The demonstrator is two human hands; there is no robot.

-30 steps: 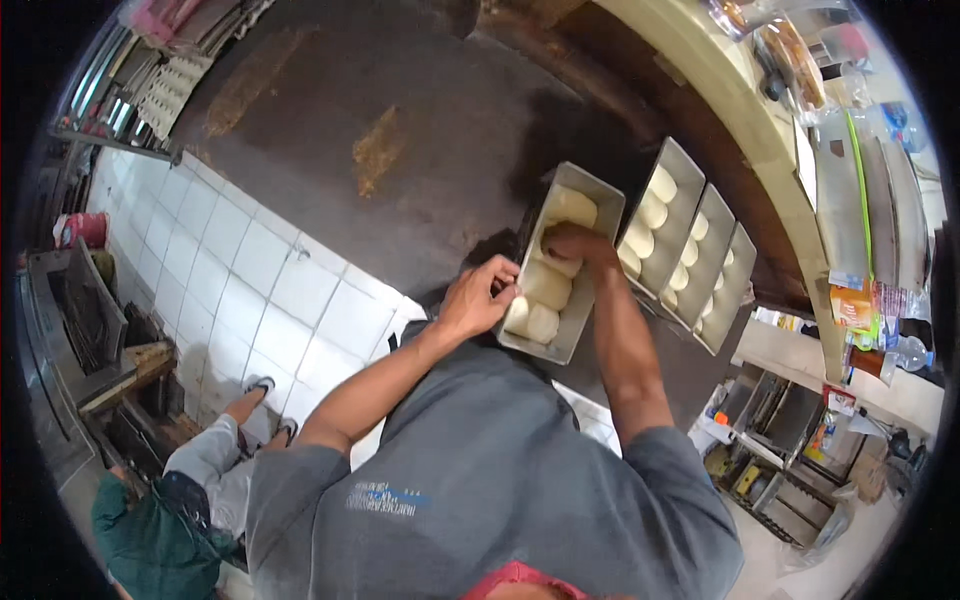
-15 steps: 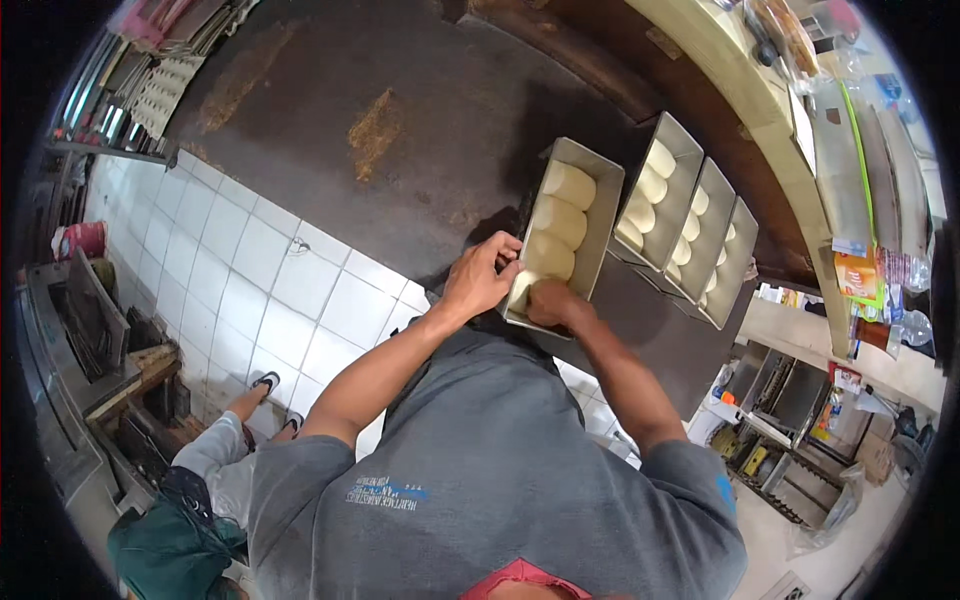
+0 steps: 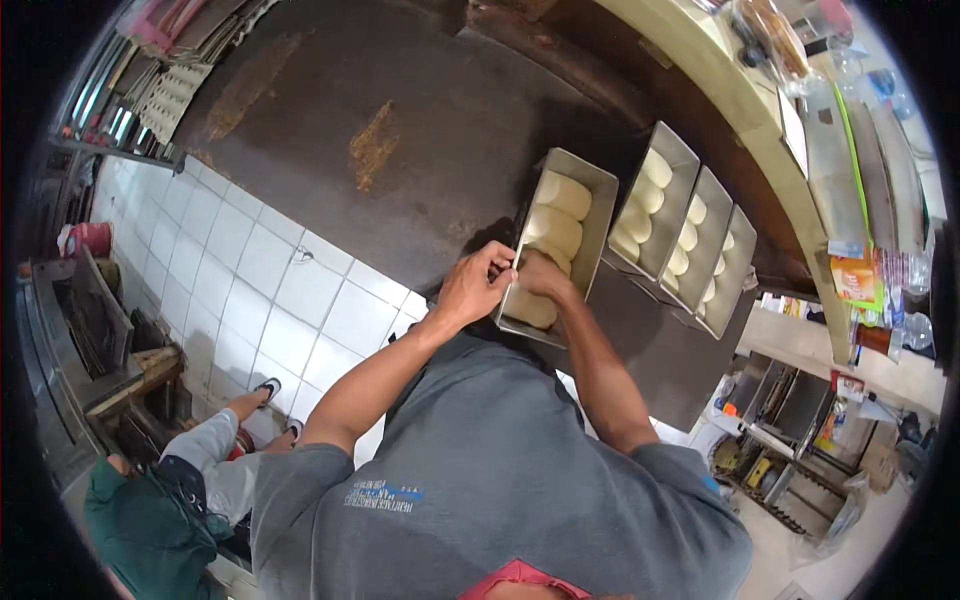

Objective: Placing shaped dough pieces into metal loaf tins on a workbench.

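A long metal loaf pan (image 3: 600, 205) stands on the dark tabletop in front of me, with a row of smooth pale dough pieces (image 3: 553, 228) inside. My left hand (image 3: 480, 285) is closed on the pan's left rim, thumb and fingers pinching the edge. Inside the pan my right hand (image 3: 543, 275) is curled like a fist against the dough, its fingertips hidden. The dough piece nearest me (image 3: 527, 307) looks flatter than those farther up. To the right, several more loaf pans (image 3: 678, 210) stand side by side, each with rounded dough pieces.
The dark worktable (image 3: 430, 130) has worn brown patches. A cream shelf edge (image 3: 770, 130) curves along the right, with packets and bottles beyond. On the white tiled floor (image 3: 265, 275) at left, another person (image 3: 165, 520) in green is near. Metal racks (image 3: 790, 400) stand lower right.
My right hand has moved up the pan, from the nearest dough piece toward the one beyond, uncovering the flattened near piece. My left hand stays on the rim.
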